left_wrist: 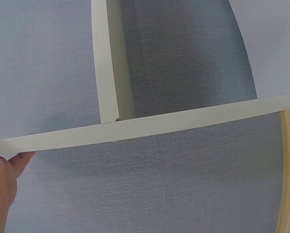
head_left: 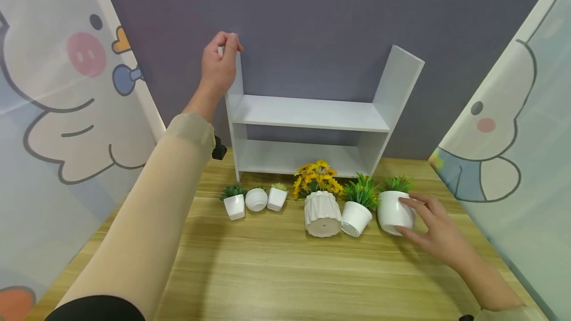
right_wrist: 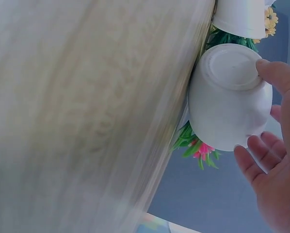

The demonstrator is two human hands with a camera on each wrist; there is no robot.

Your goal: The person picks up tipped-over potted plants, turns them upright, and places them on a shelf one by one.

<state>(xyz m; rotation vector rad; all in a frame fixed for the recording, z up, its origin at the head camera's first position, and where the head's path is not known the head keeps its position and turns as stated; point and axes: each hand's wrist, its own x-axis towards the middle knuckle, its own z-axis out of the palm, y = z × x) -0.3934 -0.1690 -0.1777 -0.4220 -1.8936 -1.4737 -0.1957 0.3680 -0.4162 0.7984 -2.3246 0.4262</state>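
My left hand (head_left: 218,66) grips the top of the left side panel of a white two-tier shelf (head_left: 312,113); in the left wrist view its fingers (left_wrist: 24,160) lie around the board's edge. On the right, my right hand (head_left: 434,227) has thumb and fingers about a round white potted plant (head_left: 394,212) lying tipped on the table. In the right wrist view the thumb touches the base of this pot (right_wrist: 227,107), and a pink flower and green leaves (right_wrist: 201,148) show beyond it.
Beside it lie a potted green plant (head_left: 356,217) and yellow flowers in a ribbed pot (head_left: 322,214). Small potted succulents (head_left: 234,206) lie further left, near a small round white pot (head_left: 256,199). All rest on a wooden table (head_left: 276,271), with printed curtains (head_left: 58,113) at both sides.
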